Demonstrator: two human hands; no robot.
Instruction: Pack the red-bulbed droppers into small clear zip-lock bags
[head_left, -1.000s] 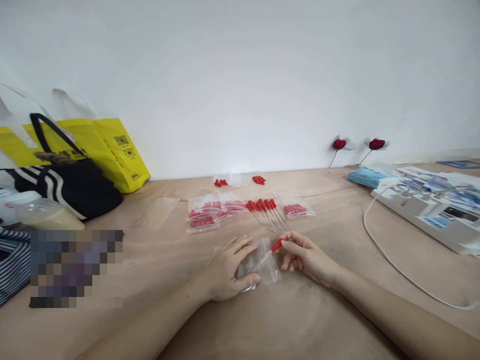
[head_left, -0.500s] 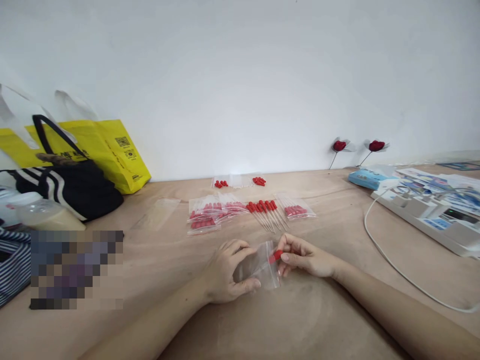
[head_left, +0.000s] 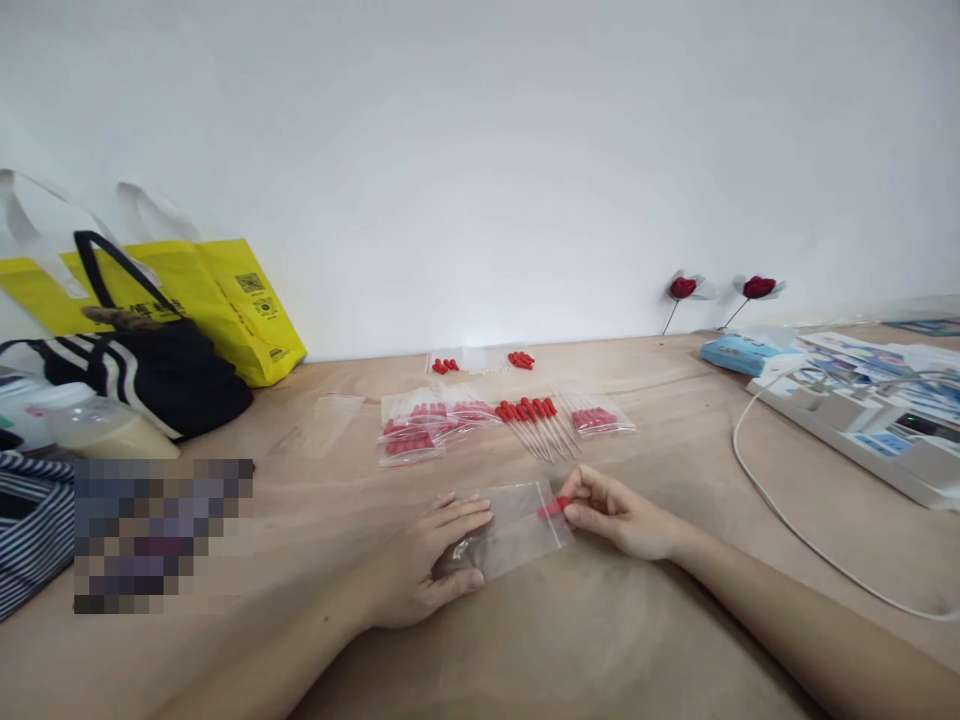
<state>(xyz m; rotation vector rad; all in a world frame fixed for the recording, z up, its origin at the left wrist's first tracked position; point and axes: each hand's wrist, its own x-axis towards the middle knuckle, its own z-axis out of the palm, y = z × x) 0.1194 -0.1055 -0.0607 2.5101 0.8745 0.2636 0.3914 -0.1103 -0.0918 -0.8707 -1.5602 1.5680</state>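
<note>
A clear zip-lock bag (head_left: 514, 520) lies on the table between my hands, its opening facing right. My left hand (head_left: 424, 560) rests on its left end with fingers stretched out and thumb apart. Pinched between the thumb and fingers of my right hand (head_left: 611, 515) is a small red piece (head_left: 553, 507), partly inside the bag's mouth; whether it is one or more, I cannot tell. Just beyond lies a fan of red-topped thin sticks (head_left: 534, 420). Filled zip bags with red pieces (head_left: 416, 425) lie left of them, and another filled bag (head_left: 596, 412) to the right.
Loose red pieces (head_left: 445, 366) lie near the wall on clear plastic. A flat clear bag (head_left: 334, 420) is further left. Yellow bag (head_left: 247, 310), black bag (head_left: 172, 380) and bottle (head_left: 112, 430) stand at left. A white cable (head_left: 772, 510), power strip (head_left: 840, 430) and blue pack (head_left: 750, 355) occupy the right.
My left hand has slid left and flattened, and the bag now lies spread out. My right hand keeps its pinch on the red piece at the bag's mouth.
</note>
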